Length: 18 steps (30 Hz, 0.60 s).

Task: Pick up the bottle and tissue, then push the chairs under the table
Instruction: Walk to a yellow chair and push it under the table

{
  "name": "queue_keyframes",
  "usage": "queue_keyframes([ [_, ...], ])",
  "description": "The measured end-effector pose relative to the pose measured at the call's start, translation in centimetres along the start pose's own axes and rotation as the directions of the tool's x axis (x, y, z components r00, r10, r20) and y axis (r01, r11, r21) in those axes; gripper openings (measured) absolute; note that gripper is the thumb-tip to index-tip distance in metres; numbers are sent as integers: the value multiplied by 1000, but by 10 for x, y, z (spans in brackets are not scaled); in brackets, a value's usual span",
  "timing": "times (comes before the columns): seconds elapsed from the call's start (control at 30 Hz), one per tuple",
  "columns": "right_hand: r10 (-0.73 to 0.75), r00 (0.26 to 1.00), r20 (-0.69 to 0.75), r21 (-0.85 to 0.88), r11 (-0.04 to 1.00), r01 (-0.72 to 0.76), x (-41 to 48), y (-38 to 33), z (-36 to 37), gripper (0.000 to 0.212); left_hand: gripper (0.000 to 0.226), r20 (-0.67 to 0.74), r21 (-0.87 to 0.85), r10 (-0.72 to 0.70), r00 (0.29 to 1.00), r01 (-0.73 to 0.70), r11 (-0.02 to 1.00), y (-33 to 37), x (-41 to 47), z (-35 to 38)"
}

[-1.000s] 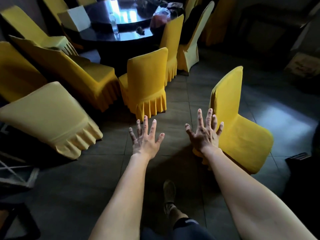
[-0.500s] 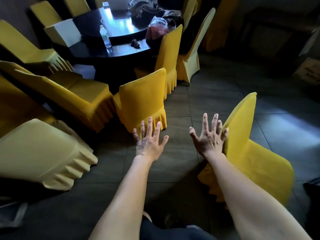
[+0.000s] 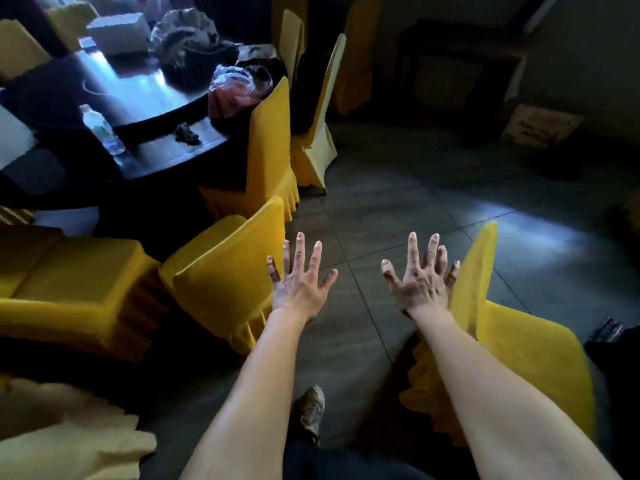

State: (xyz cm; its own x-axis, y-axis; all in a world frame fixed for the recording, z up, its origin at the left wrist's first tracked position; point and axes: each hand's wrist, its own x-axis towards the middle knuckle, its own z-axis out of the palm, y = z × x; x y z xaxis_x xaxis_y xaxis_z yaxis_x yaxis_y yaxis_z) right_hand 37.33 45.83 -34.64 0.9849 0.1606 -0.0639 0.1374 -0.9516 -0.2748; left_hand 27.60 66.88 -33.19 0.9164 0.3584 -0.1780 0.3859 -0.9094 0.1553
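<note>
A clear plastic bottle [image 3: 102, 129] stands near the edge of the dark round table [image 3: 152, 161] at the upper left. A small dark crumpled tissue [image 3: 186, 133] lies on the table to the bottle's right. Yellow-covered chairs ring the table: one [image 3: 225, 275] just left of my left hand, one [image 3: 266, 150] close to the table. Another chair [image 3: 502, 341] stands apart on the floor at the right. My left hand [image 3: 299, 282] and my right hand [image 3: 420, 282] are stretched forward over the floor, fingers spread, holding nothing.
Bags and a plastic sack [image 3: 239, 84] sit on the table, with a white box [image 3: 117, 31] behind. More yellow chairs [image 3: 69, 289] crowd the left side. Dark tiled floor [image 3: 398, 209] stretches ahead between the chairs. My shoe [image 3: 311, 410] shows below.
The view has advanced toward the table and turned right; the table and chairs look nearer. Both hands stay spread and empty, held out in front.
</note>
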Motion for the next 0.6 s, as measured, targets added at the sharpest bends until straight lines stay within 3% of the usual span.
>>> queue_keyframes([
  [0.27,172,982,-84,13,985,-171,84,-28,-8,82,74,29,5,162,986,-162,987,-5,138,-38],
  [0.6,476,874,-100,91,879,-468,192,35,-7,82,73,92,30,415,905,-419,908,89,287,-39],
])
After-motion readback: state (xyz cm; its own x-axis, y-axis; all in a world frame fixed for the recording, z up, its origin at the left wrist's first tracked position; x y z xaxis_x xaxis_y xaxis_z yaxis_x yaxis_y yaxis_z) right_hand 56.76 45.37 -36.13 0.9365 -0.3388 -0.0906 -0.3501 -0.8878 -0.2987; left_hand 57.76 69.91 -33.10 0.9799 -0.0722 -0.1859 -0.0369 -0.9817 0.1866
